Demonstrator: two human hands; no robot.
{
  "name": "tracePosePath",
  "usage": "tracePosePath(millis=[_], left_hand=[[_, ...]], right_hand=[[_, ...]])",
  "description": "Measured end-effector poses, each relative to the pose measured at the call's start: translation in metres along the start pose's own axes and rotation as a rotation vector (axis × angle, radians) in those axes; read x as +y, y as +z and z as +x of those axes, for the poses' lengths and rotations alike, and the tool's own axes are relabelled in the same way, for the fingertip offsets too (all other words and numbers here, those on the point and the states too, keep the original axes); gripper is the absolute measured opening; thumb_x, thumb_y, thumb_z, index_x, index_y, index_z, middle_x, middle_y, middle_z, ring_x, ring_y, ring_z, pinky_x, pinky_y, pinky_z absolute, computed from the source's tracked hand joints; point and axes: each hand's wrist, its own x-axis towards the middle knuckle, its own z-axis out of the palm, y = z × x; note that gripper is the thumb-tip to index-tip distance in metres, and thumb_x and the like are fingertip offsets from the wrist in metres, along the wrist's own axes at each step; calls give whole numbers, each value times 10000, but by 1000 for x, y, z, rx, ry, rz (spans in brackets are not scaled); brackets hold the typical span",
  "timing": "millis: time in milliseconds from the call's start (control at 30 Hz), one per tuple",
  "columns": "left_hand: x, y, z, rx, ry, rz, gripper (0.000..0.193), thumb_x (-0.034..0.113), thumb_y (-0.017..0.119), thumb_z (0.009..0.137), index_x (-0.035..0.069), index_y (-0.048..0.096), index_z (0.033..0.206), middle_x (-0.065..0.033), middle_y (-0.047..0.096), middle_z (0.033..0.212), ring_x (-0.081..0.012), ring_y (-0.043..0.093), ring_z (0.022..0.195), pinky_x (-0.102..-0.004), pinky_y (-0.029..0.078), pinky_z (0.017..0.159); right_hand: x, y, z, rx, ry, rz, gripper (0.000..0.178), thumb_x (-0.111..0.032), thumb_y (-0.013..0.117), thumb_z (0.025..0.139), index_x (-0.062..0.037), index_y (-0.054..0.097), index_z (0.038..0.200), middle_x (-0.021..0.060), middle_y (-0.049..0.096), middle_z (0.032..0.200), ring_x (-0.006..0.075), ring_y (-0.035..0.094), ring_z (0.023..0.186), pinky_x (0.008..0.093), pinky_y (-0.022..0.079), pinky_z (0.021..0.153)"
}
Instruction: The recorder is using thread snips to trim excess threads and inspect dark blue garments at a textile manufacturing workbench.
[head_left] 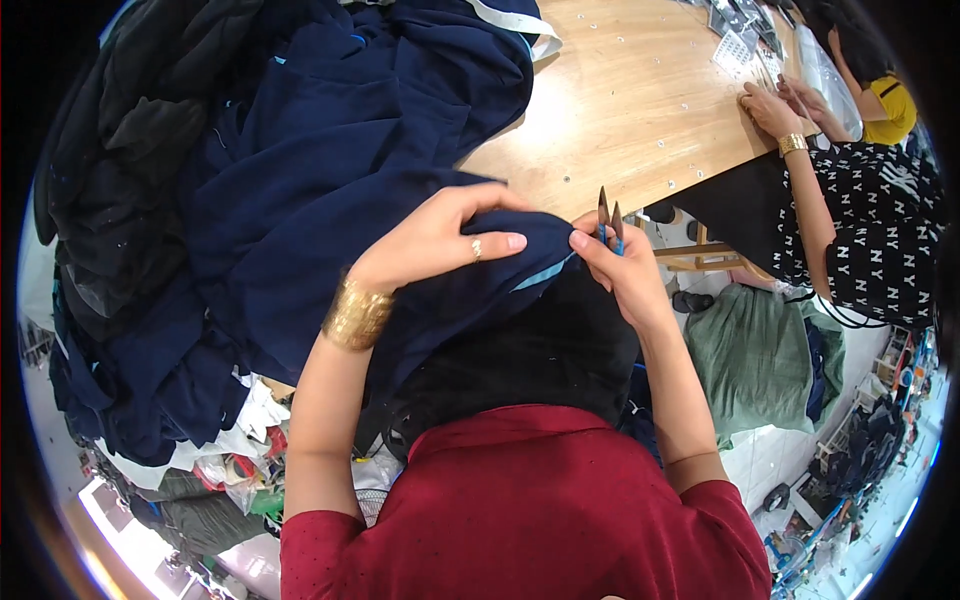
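A large navy cloth garment (320, 190) covers the left of the table and drapes toward me. My left hand (430, 235), with a ring and a wide gold cuff, rests on its fold, thumb apart from the fingers; the fingertips are partly hidden. At the fold's right end my right hand (628, 265) pinches the cloth edge between thumb and finger. The same hand holds thread snips (610, 222) with blue handles, their two dark blades pointing up and apart. A light blue strip (544, 276) shows along the cloth edge beside the right hand.
Black cloth (140, 150) is heaped at the far left. The wooden table (610, 90) reaches right, where a co-worker's hands (775, 108) are busy near small papers. Green cloth (750, 360) hangs below right. Bags and scraps (240, 470) lie at lower left.
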Motion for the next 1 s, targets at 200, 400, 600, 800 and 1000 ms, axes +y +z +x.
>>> tracePosePath(millis=[200,400,600,800,1000], left_hand=[[40,14,-39,264,-116,-189,188,148,642,838,-35,646,879,10,616,770,-41,539,732,-184,429,691],[48,20,-59,355,-118,-370,186,140,625,850,-25,653,933,-8,647,840,-47,570,787,-184,441,725],[49,29,-64,570,-176,-435,203,151,627,844,-23,656,946,-33,659,873,-67,593,802,-201,445,769],[48,26,-68,487,-149,-542,214,145,629,839,-29,649,962,-48,662,884,-84,604,805,-207,445,782],[49,27,-69,489,-126,-536,188,137,623,844,-27,651,932,-42,659,872,-72,593,793,-199,449,763]], right_hand=[[-32,30,-20,-188,-199,-31,137,-135,626,851,2,621,856,-34,561,739,40,475,709,200,381,665],[-32,45,-18,-236,-391,-150,121,-119,649,823,-6,616,850,-7,539,738,59,458,656,212,371,630],[-42,47,-26,-88,-545,-431,121,-81,693,763,-18,611,825,10,543,774,67,486,647,205,383,613],[-41,46,-30,-232,-236,-38,125,-96,687,792,-24,616,866,-10,584,792,37,516,702,177,407,645],[-48,64,-31,-143,-346,-154,172,-94,690,787,-21,613,922,-22,563,766,27,484,683,174,384,615]])
